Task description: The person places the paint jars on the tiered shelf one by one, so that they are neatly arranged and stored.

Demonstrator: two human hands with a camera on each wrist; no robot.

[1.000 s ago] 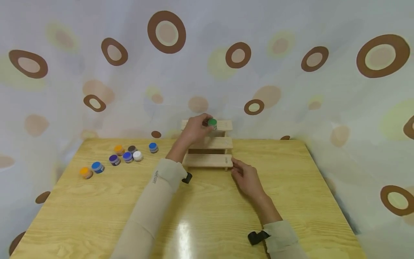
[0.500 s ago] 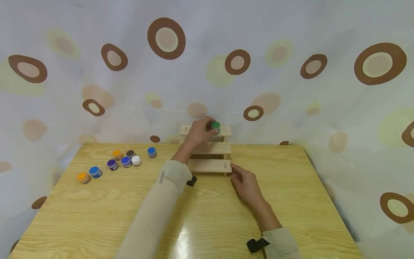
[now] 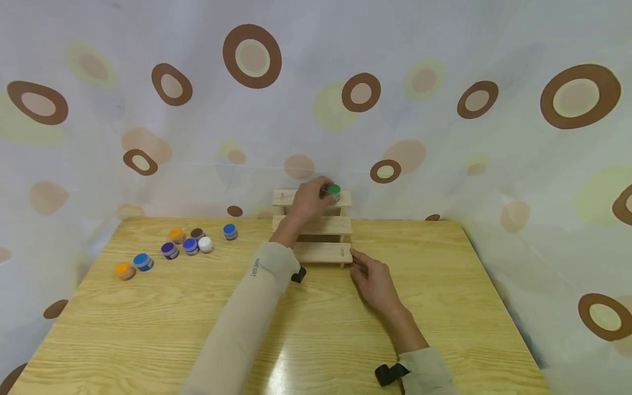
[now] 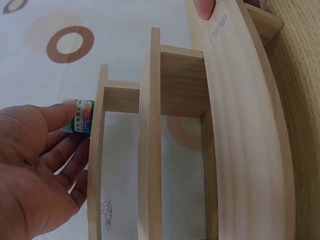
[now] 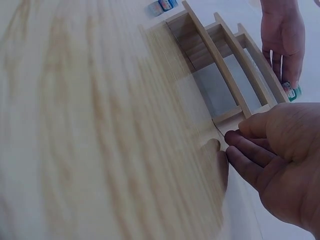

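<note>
A small paint jar with a green lid [image 3: 334, 190] is at the right part of the top board of a three-tier wooden rack [image 3: 318, 252]. My left hand [image 3: 309, 200] holds this jar between thumb and fingers; in the left wrist view the jar [image 4: 83, 117] touches the top board, its label showing. At the right end of the lowest board, my right hand [image 3: 377, 282] grips the corner, fingertips against the board in the right wrist view. My left forearm hides part of the rack's left side.
Several paint jars stand at the table's left: an orange one [image 3: 124, 270], a blue one [image 3: 144, 261], a purple one [image 3: 169, 250], a white one [image 3: 206, 244], and a separate blue one [image 3: 230, 231] nearer the rack. A patterned curtain [image 3: 424, 120] hangs behind the table [image 3: 434, 285].
My left hand has moved the green-lidded jar a little to the right along the top board. My right hand keeps its place at the lowest board. The head view has tilted slightly.
</note>
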